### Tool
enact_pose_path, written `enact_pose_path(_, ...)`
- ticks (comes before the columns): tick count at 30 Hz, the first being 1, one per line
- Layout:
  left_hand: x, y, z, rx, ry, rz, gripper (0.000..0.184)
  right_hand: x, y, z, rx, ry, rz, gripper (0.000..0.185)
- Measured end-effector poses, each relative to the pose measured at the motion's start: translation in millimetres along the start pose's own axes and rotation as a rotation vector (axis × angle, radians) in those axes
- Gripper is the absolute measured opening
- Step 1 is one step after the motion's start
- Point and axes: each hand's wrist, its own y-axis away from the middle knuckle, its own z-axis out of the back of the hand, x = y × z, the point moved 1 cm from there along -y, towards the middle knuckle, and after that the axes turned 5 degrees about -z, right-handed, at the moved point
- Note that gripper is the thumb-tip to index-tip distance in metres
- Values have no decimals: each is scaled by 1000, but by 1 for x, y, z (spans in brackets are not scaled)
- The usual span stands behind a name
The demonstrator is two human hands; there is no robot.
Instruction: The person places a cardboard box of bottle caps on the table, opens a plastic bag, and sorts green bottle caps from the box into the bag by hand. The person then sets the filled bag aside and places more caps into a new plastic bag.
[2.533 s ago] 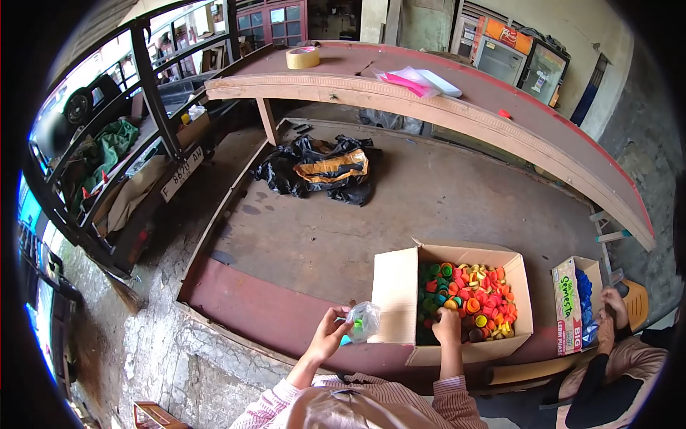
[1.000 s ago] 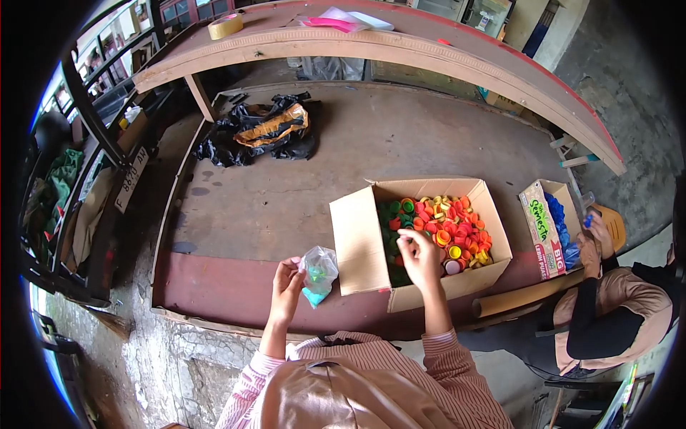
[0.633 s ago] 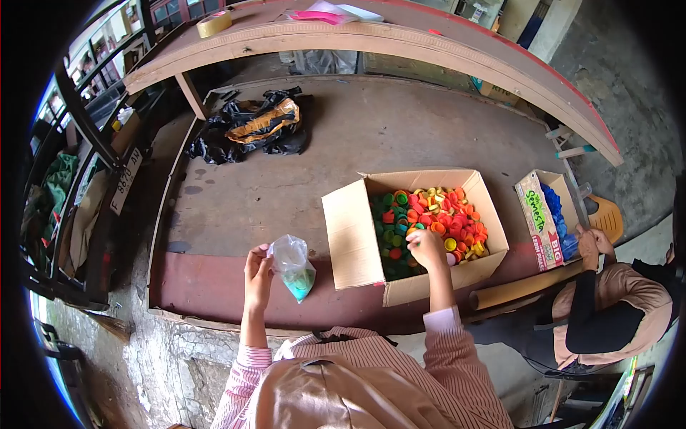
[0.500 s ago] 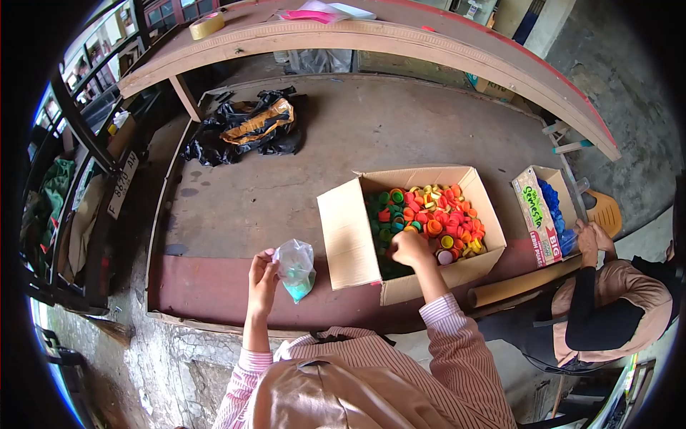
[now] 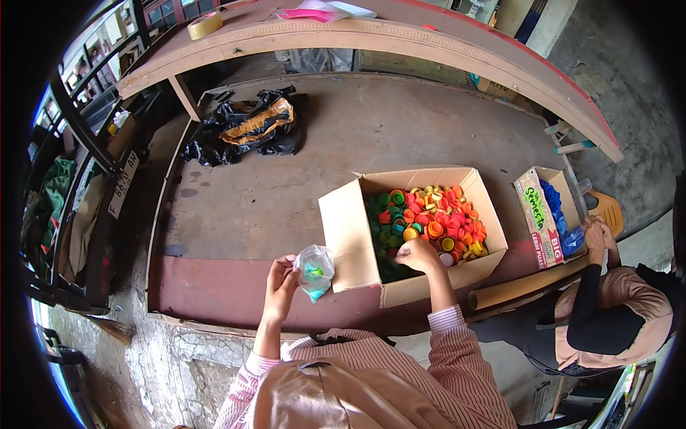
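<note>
My left hand point(image 5: 283, 280) pinches the rim of a clear plastic bag point(image 5: 315, 272), which hangs over the red strip of the table with green and turquoise pieces inside. My right hand point(image 5: 420, 257) is over the near part of an open cardboard box point(image 5: 350, 236), its fingers bent together; what they hold, if anything, is hidden. Plastic caps point(image 5: 443, 225) fill the box, green at the left, red, orange and yellow towards the right.
Black plastic point(image 5: 250, 125) lies at the table's back left. A raised shelf point(image 5: 400, 36) carries a tape roll point(image 5: 206, 26). At the right, a co-worker's hands point(image 5: 599, 239) are beside a smaller box point(image 5: 537, 222) with blue pieces. A cardboard roll point(image 5: 525, 283) lies nearby.
My left hand and the bag have shifted right, closer to the box flap. My right hand moved between the caps and the box's near side. The co-worker's hands moved slightly.
</note>
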Motion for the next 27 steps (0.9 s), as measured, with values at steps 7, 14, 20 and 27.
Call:
enact_pose_path(7,2,-1,0,2,24,12,22,1,7,4,-205,-305,50,22)
enact_pose_path(14,-1,2,-2,-8,14,18,22,90,46,13,-351,-948,574,9)
enact_pose_path(20,-3,3,-2,-1,11,1,23,148,60,2,-401,-392,806,8)
enact_pose_path(27,-3,3,2,9,6,-24,25,157,52,-14,-314,-160,715,8)
